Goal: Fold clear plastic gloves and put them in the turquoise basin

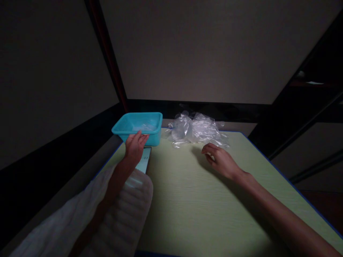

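In front of the turquoise plastic basin [154, 140] is my left hand [134, 145], its fingers stretched to the right and a little apart, with nothing visible in them. Whether it touches the basin I cannot tell. Some clear plastic [146, 127] lies inside the basin. My right hand [220, 161] hovers over the table, fingers loosely curved, a gap between thumb and forefinger, nothing seen in it. Just beyond it lies a crumpled heap of clear plastic bags [197, 129]. Below my left hand is a phone [144, 160] with a lit screen, partly hidden by my hand and sleeve.
A pale green table [184, 203] with a blue edge holds these things. Behind it rises a grey wall panel [187, 53] with a dark band along the bottom. My wide white ribbed sleeve [125, 210] covers the left front of the table. Dark shelving [308, 84] stands at the right.
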`<control>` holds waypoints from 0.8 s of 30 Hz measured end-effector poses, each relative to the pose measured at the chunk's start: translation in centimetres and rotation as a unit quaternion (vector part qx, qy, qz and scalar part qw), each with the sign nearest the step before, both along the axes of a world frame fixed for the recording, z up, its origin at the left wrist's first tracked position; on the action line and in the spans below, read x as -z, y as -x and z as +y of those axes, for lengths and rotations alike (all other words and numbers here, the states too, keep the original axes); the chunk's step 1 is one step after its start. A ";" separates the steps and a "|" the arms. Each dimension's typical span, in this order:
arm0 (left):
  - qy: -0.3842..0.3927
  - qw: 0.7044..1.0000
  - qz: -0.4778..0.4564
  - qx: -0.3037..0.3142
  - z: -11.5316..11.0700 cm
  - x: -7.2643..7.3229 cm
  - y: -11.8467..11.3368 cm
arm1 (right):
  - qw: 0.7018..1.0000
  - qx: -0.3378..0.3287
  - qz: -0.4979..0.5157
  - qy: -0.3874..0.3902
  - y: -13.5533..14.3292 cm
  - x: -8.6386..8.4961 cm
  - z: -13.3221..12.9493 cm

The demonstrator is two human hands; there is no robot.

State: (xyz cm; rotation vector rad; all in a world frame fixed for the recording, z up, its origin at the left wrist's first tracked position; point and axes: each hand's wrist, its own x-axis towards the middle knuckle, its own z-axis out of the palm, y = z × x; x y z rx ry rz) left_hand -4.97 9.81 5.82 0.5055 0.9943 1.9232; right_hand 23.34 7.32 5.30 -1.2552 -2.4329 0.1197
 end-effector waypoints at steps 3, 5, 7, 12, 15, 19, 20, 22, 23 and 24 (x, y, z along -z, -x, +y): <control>0.012 1.000 -0.001 -0.001 0.1 0.2 0.0 | 1.000 0.013 -0.010 -0.011 0.2 0.0 0.6; 0.019 1.000 0.001 -0.001 0.2 0.3 0.0 | 0.999 0.027 -0.015 -0.022 0.3 0.1 1.1; 0.024 1.000 0.004 -0.001 0.2 0.4 -0.1 | 0.998 0.047 -0.017 -0.037 0.5 0.4 1.6; 0.033 0.999 0.015 0.001 0.1 0.4 -0.3 | 0.993 0.092 -0.029 -0.064 0.8 1.6 2.8; 0.040 0.999 0.023 0.002 -0.1 0.2 -0.4 | 0.992 0.104 -0.038 -0.065 0.6 2.4 3.5; 0.051 0.998 0.032 0.003 -0.7 -0.1 -0.6 | 0.992 0.098 -0.040 -0.071 0.1 3.0 4.1; 0.053 0.998 0.033 0.003 -0.9 -0.2 -0.6 | 0.992 0.094 -0.040 -0.073 0.0 3.0 4.1; 0.059 0.998 0.037 0.002 -1.5 -0.1 -0.8 | 0.992 0.087 -0.038 -0.077 -0.3 2.9 3.9; 0.062 0.997 0.039 0.000 -1.8 -0.1 -0.9 | 0.993 0.083 -0.038 -0.078 -0.4 2.9 3.7; 0.065 0.997 0.041 -0.004 -2.3 0.0 -1.1 | 0.993 0.079 -0.037 -0.079 -0.5 2.8 3.4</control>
